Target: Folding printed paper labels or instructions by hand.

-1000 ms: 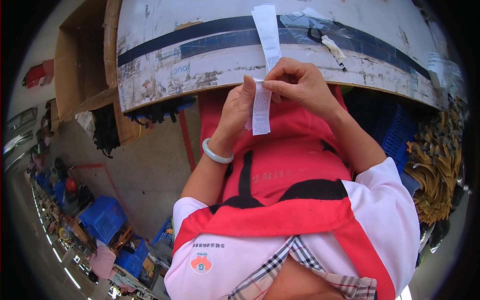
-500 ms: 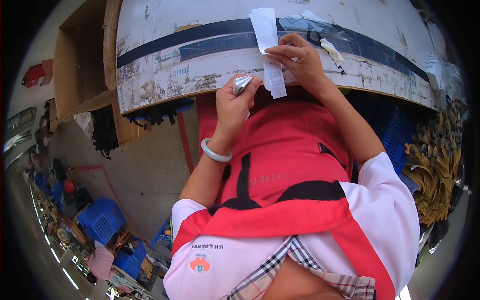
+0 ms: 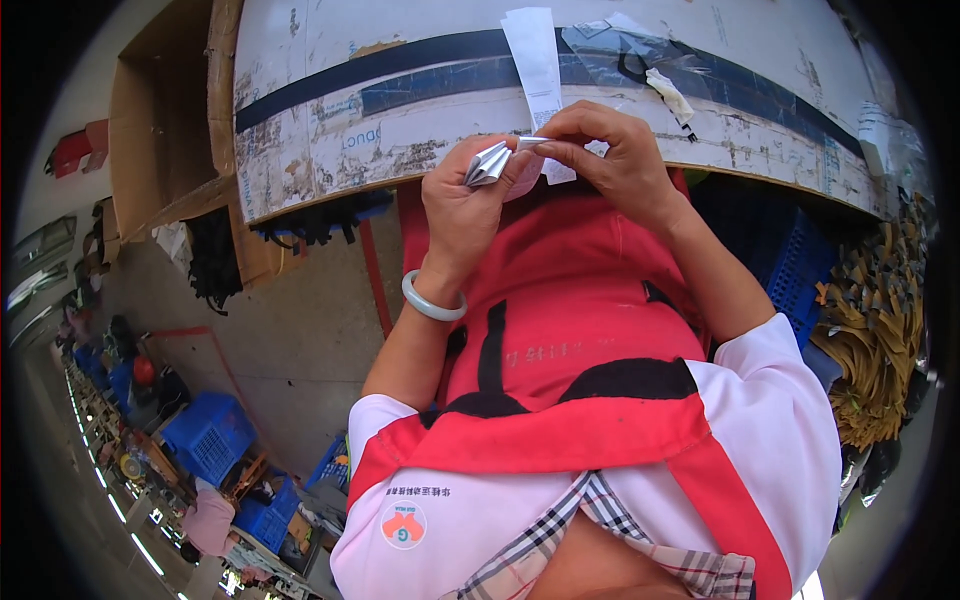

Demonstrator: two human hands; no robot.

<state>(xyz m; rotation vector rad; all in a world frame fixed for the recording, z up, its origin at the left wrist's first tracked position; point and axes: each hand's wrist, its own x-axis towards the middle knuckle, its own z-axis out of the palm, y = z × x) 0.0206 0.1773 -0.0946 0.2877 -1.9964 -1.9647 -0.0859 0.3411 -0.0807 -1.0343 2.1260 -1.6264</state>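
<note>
My left hand (image 3: 460, 210) is closed around a small bundle of folded white labels (image 3: 486, 165), whose layered edges stick out of the fist. With thumb and forefinger, my right hand (image 3: 622, 155) pinches the end of a folded white label (image 3: 531, 141) right beside my left thumb. Both hands are at the near edge of the worktable, in front of the red apron. Long white printed label strips (image 3: 535, 55) lie on the table just beyond the hands, and their lower ends are partly hidden behind my right fingers.
The worn white worktable (image 3: 300, 185) carries dark tape bands. Clear plastic bags (image 3: 625, 50) and a small off-white piece with a black cord (image 3: 668, 97) lie right of the strips. A cardboard box (image 3: 165, 130) stands left; a blue crate (image 3: 795, 275) and tan strips (image 3: 870, 360) are at right.
My right hand has come down and left from the label strips on the table to my left hand. A folded label is now pinched between them; the left hand keeps its bundle.
</note>
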